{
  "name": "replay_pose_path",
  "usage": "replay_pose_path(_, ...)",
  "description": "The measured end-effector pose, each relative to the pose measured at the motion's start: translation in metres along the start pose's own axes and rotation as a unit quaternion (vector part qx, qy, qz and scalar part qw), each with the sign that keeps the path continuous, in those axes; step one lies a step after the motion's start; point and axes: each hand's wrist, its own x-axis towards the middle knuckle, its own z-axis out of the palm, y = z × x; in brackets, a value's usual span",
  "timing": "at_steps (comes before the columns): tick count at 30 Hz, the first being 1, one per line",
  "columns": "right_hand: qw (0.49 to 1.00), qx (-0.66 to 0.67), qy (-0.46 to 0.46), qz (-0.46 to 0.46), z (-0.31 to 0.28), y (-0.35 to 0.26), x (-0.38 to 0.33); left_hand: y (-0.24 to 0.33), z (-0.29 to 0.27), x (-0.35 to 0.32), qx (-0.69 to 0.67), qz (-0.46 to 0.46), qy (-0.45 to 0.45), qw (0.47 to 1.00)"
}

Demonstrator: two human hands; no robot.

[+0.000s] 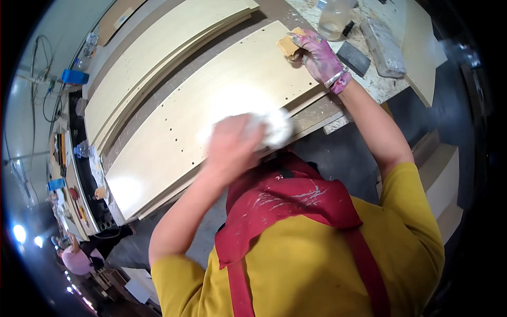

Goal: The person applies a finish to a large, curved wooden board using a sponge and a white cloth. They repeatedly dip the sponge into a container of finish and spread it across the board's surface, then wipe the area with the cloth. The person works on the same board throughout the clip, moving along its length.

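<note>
Right up close, the left hand (232, 145) is pressed down on a white cloth (272, 129), fingers curled over it, at the near edge of a pale wood panel (211, 100) with rows of small holes, though it's blurry so I can't tell how tight the grip is. Further along that panel, at its far corner, the paint-stained right hand (317, 53) is closed around a tan sanding block (289, 45). Past that sit a clear plastic bottle (334, 18), a dark block (354, 58) and a grey wrapped block (384, 47) on the speckled workbench (377, 84), with more pale panels (158, 58) stacked off to the left.
</note>
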Motion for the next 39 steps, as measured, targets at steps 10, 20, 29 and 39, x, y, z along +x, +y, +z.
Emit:
replay_pose_path(10, 0.998, 0.002, -0.036, 0.043, -0.011, -0.009, -0.006, -0.049, -0.017, -0.074, 0.104, -0.020, -0.095, 0.990)
replay_pose_path(20, 0.995, -0.016, -0.103, 0.009, -0.016, 0.001, 0.000, -0.012, 0.099, 0.092, -0.003, 0.127, 0.039, 0.991)
replay_pose_path(29, 0.997, -0.023, -0.064, -0.031, -0.115, 0.003, 0.008, 0.014, 0.053, 0.019, -0.146, -0.045, 0.123, 0.981)
replay_pose_path(39, 0.988, 0.148, -0.049, 0.016, -0.104, -0.011, -0.047, -0.087, -0.099, -0.188, -0.142, -0.515, 0.192, 0.823)
